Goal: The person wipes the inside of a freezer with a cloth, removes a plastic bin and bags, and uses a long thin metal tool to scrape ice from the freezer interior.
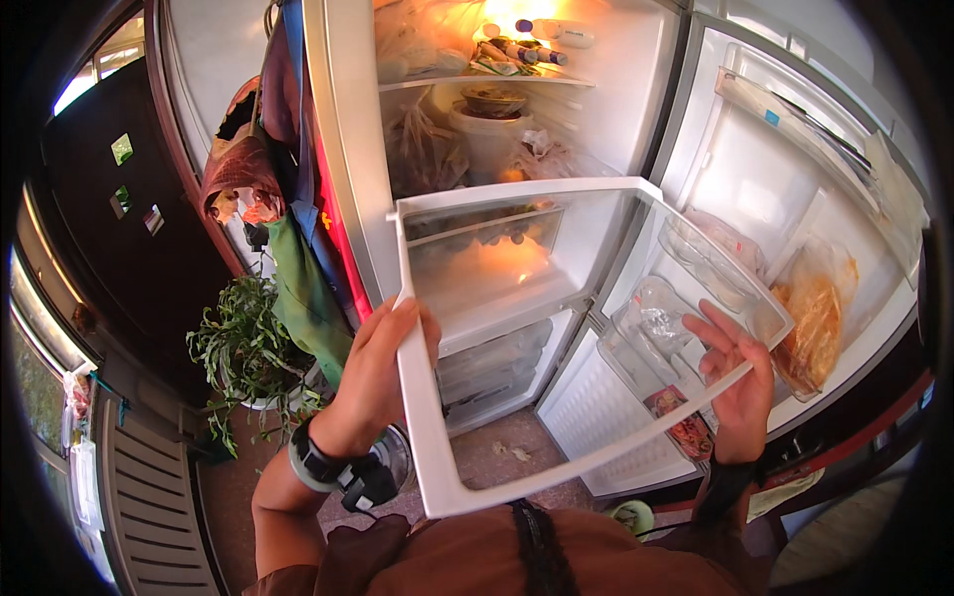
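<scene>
A clear glass refrigerator shelf with a white plastic frame [596,456] is tilted in front of me. My left hand [381,372] grips its left edge, thumb on top of the frame. At the right edge is my right hand [745,387], its spread fingers showing through the glass and the frame against its palm. Beyond the shelf stands an open refrigerator [633,97]. A bowl [493,100] rests on a white tub [484,130] inside, with a tied plastic bag [428,149] beside it. Bottles [566,33] lie on the shelf above.
The refrigerator door [753,149] is open at right, with a plastic bag of orange-brown contents [812,320] in its rack. Below, the freezer door [618,417] stands open too. A potted plant [257,343] and hanging cloths [305,276] are at left, near a radiator [153,492].
</scene>
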Available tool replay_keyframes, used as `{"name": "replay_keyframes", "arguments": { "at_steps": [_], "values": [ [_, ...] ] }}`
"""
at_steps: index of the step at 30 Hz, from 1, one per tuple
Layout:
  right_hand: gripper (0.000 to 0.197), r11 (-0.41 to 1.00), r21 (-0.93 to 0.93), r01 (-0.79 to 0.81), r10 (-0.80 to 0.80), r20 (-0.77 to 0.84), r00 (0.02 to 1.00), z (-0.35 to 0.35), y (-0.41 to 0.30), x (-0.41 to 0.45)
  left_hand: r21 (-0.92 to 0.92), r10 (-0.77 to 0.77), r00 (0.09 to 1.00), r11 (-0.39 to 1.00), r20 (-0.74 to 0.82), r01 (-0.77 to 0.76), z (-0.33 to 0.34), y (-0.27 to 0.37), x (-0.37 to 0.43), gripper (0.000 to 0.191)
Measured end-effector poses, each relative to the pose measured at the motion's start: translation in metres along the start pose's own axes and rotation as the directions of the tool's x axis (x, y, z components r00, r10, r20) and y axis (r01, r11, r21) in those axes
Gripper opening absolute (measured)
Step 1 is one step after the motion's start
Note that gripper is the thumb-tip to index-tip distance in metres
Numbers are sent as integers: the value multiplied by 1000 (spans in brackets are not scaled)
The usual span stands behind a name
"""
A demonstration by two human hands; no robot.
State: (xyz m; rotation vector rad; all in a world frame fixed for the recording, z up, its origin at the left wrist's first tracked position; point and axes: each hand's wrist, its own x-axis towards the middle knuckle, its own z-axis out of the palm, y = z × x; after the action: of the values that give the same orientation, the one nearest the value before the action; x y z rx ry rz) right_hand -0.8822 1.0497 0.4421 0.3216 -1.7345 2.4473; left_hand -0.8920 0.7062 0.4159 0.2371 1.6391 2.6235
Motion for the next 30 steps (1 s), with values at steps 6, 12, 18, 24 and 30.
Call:
{"name": "replay_keyframes", "arguments": {
  "at_steps": [6,12,18,24,30],
  "values": [
    [54,980,199,-2,7,-23,1000,4,-1,40,12,104,994,995,30,-104,0,2,44,28],
    [51,934,357,14,13,-74,997,28,14,77,-197,248,946,958,209,-207,-22,5,77,49],
    [49,934,354,-47,35,40,999,26,41,115,-218,170,876,973,451,-76,-19,-32,67,73],
    [48,939,343,-37,-3,115,993,20,55,144,-132,173,879,983,445,-126,10,-36,74,103],
    [45,915,402,-45,-19,153,988,17,72,171,-2,146,974,989,171,-148,55,-32,94,98]
  ]
}}
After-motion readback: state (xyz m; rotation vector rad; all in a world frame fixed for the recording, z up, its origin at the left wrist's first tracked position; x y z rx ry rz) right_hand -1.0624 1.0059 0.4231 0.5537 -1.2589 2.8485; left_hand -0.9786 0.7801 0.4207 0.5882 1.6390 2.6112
